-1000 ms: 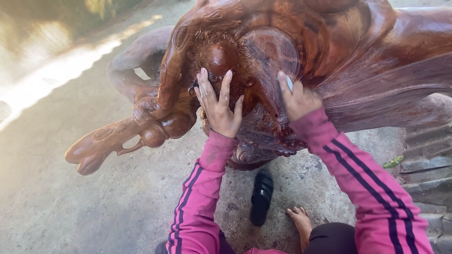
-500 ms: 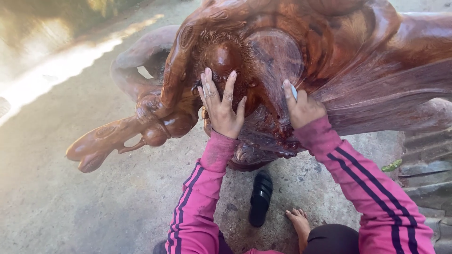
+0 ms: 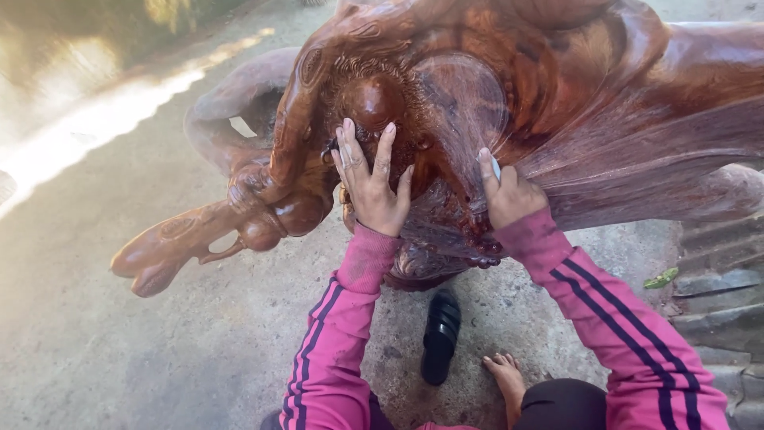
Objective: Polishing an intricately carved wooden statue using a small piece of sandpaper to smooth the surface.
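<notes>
Two hands rest on a large carved wooden sculpture (image 3: 509,135), reddish-brown and glossy, which lies tilted on a bare concrete floor (image 3: 103,350) and fills the upper half of the view. The left hand (image 3: 372,185) lies flat against the carved, curly-textured region at the centre of the piece, fingers spread and pointing upward, palm pressed to the wood; it holds nothing. The right hand (image 3: 508,191) is curled into a loose grip around a small pale-blue piece, probably an abrasive scrap or pad (image 3: 495,166), of which only a sliver shows beside the forefinger; it is pressed to the smooth ridge just right of the rounded disc-like panel. Both arms wear pink sleeves with dark stripes.

Progress, as a judgement from surface condition alone: the domed boss above the left hand and much of the upper body of the carving shine as if already smoothed or finished, whereas the fluted flank to the right of the right hand looks duller and more matte, suggesting that hand-finishing there is incomplete. The projecting carved limb (image 3: 187,239) at lower left appears polished as well. How much of the hidden far side is worked cannot be told.

Below the sculpture lie a black sandal (image 3: 440,334) and the person's bare foot (image 3: 505,374); a green leaf (image 3: 660,279) sits near stone steps (image 3: 716,287) at right.
</notes>
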